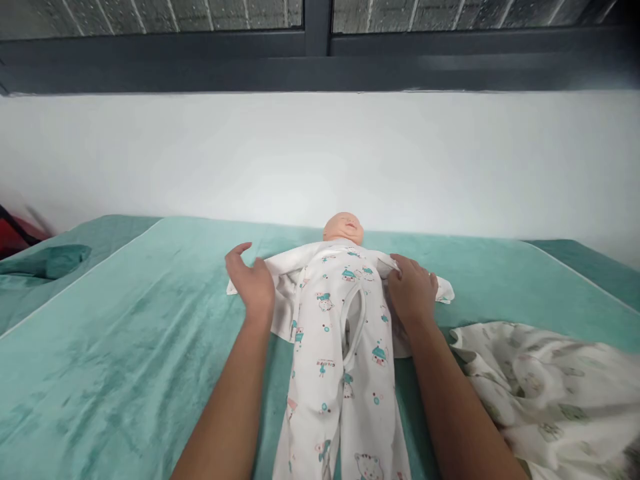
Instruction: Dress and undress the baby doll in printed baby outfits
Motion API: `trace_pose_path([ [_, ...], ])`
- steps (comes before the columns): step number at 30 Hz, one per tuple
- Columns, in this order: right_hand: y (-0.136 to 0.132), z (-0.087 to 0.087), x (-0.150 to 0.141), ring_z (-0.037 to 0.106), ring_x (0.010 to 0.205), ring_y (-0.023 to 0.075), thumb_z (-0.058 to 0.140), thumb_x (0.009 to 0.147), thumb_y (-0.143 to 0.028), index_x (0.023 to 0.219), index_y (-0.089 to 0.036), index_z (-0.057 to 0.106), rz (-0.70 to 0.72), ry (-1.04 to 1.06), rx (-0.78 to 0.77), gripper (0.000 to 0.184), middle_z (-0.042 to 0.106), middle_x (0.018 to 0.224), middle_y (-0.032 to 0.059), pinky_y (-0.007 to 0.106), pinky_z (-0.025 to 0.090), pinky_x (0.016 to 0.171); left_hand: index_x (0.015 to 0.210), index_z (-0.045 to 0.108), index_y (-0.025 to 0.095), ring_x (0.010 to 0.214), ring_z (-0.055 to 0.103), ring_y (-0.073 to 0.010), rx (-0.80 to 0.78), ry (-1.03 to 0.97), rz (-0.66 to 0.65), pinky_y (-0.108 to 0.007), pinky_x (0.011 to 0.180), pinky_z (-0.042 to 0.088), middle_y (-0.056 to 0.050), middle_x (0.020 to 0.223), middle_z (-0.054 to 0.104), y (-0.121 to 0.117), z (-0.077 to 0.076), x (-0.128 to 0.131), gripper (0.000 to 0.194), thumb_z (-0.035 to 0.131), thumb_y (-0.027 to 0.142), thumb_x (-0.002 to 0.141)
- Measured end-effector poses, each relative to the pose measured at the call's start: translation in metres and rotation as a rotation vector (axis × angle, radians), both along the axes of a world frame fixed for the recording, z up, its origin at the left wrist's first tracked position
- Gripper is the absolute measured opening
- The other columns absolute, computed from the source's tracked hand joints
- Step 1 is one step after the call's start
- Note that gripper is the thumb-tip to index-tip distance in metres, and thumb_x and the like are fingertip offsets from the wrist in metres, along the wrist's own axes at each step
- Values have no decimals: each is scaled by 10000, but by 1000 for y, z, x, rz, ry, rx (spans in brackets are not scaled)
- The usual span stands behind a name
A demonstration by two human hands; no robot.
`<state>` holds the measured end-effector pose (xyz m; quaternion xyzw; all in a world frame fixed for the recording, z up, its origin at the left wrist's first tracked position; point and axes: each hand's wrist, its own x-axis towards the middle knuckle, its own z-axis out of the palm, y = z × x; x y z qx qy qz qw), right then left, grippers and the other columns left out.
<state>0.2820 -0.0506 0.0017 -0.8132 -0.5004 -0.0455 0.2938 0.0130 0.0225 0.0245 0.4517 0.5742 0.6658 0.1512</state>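
Note:
A baby doll [343, 228] lies on its back with its head toward the wall. White baby trousers [320, 347] with teal and pink prints and an open crotch cover its front, legs toward me. Beneath them a white baby shirt [285, 303] shows, its sleeves spread to both sides. Over the left-hand sleeve is my left hand [251, 281], thumb and fingers apart; whether it touches the cloth is unclear. My right hand [414, 288] has its fingers closed on the right-hand sleeve [383, 263], whose cuff [445, 291] sticks out past the hand. The doll's arms are hidden.
A crumpled white cloth with green prints [555, 393] lies at the right. The teal bed cover [150, 347] has wrinkles on the left. Behind the doll rise a white wall [250, 160] and a dark window frame [200, 67]. Something red [17, 237] stands at the far left.

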Motion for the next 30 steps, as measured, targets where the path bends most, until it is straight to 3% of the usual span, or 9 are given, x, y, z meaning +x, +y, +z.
trace_pose_path([
  [4,4,3,4,568,1142,288,366,901,-233,1288,-186,601,12,30,26,456,663,1239,124,449,343,1020,1036,634,218,1088,597,-208,-51,330,-418,-353,1028,445,-51,1108,665,-27,32,50,244,461,154,877],
  [7,6,2,9,573,1137,297,381,906,-276,1306,-173,583,-11,61,22,459,662,1229,136,442,357,1001,1038,668,207,1113,578,-235,-89,844,-724,-375,1029,424,-74,1130,676,-39,52,100,236,477,190,901],
  [9,6,1,12,563,1161,314,399,908,-315,1320,-160,570,-46,86,4,472,658,1241,144,460,346,1015,1002,693,164,1149,543,-298,-101,1199,-758,-464,1041,385,-128,1142,657,-41,59,133,216,519,239,899],
  [11,6,1,14,558,1174,329,416,905,-347,1325,-155,565,-62,110,-18,486,659,1246,147,474,337,1023,981,714,143,1161,523,-336,-168,1421,-753,-522,1036,354,-161,1172,635,-38,60,161,204,571,229,864],
  [15,7,1,19,571,1163,329,444,891,-356,1307,-160,574,-39,145,-26,478,664,1246,143,465,351,1008,995,739,149,1168,526,-378,-332,1596,-764,-579,1041,301,-192,1230,627,-26,53,196,220,616,211,823],
  [20,8,2,23,607,1109,305,451,870,-321,1311,-167,548,-53,222,49,477,682,1219,119,430,392,961,1011,724,134,1152,573,-366,-319,1552,-752,-550,1047,299,-195,1120,693,-15,53,196,229,623,163,807],
  [24,5,2,26,634,1038,276,447,851,-337,1260,-201,555,-117,393,159,444,690,1184,93,387,441,885,1030,697,139,1072,632,-342,-298,1509,-785,-504,983,381,-180,1077,702,-9,71,175,251,641,142,785],
  [30,11,-10,44,660,950,223,488,748,-256,1177,-187,531,-175,740,438,436,687,1105,100,351,509,840,985,676,160,1021,643,-341,-270,1403,-729,-445,879,457,-154,1056,688,-9,100,142,193,626,161,799],
])
